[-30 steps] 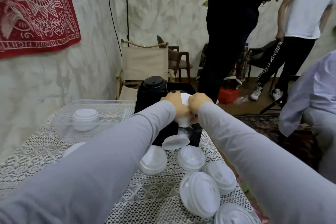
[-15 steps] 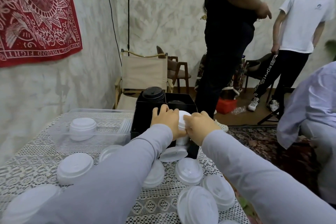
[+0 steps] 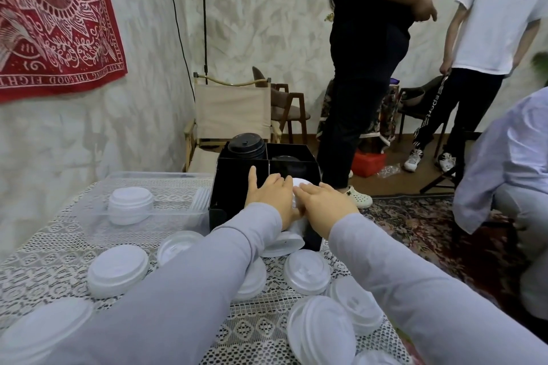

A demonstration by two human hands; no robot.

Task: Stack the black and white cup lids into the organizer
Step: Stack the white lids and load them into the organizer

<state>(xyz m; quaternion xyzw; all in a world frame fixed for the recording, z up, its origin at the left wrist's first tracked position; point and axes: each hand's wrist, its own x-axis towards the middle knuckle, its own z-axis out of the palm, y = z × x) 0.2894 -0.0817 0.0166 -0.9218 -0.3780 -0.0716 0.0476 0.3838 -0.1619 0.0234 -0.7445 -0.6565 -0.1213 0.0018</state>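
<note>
Here, your left hand's fingers [image 3: 277, 184] are stretched out straight, the index finger splayed off toward the organizer's middle divider. Your right hand's fingers [image 3: 307, 188] lie flat and straight too — neither hand curls round anything. Both sets of fingertips rest on top of a stack of white lids [image 3: 297, 182], which stands in the near right compartment of the black organizer [image 3: 234, 187]. Your left hand [image 3: 271, 200] covers the stack's left side and your right hand [image 3: 324, 206] its right. Your thumbs are hidden, so I cannot tell whether they press the stack's flank.

In the far left compartment a stack of black lids [image 3: 246, 147] rises above the rim. The far right compartment holds what looks like another black lid [image 3: 286, 158], sitting lower. A tilted white lid [image 3: 286, 243] lies at the foot of the organizer's front wall, partly under your left sleeve [image 3: 207, 275].

Loose white lids [image 3: 118, 271] are scattered over the lace tablecloth [image 3: 258, 335] — some left of your arms, several between them. Just beside the organizer, on its left, a clear plastic tub [image 3: 166, 178] holds a short pile of white lids [image 3: 130, 206].
</note>
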